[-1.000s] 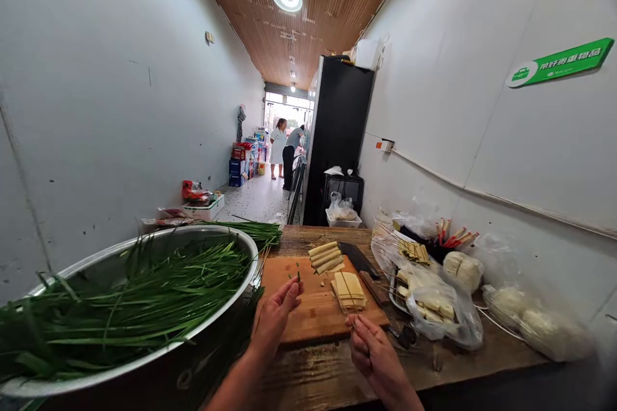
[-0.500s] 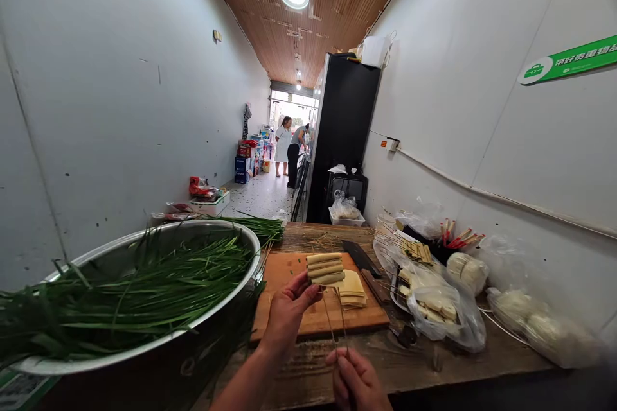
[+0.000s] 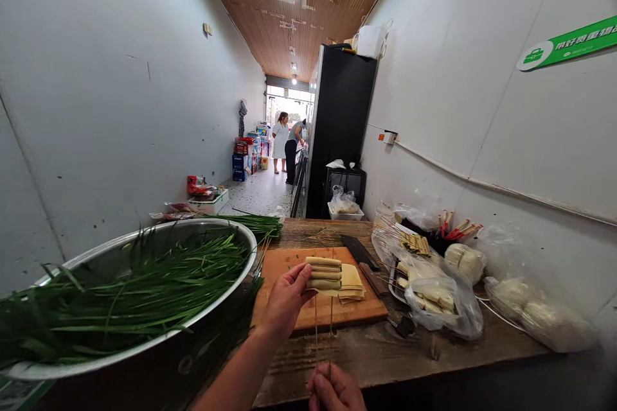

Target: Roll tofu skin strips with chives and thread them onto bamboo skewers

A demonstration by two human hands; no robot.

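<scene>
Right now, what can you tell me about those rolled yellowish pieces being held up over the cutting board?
The rolls are pale yellow, flat tubes that look like bean curd skin, four stacked side by side. The left hand pinches their near end above the wooden cutting board. Two thin bamboo skewers run through them down to the right hand. Flat sheets of the same stuff lie just behind.

1. The left hand (image 3: 284, 302) is bare, with no glove, ring or watch showing.
2. The left forearm, entering from about 7 o'clock, is bare as far as the picture's edge; no sleeve or cuff is in view.
3. The right hand (image 3: 335, 392) is bare too, and only its knuckles and upper fingers (image 3: 322, 388) show at 6 o'clock.
4. The right wrist and arm lie outside the picture, so any clothing there cannot be told.
</scene>
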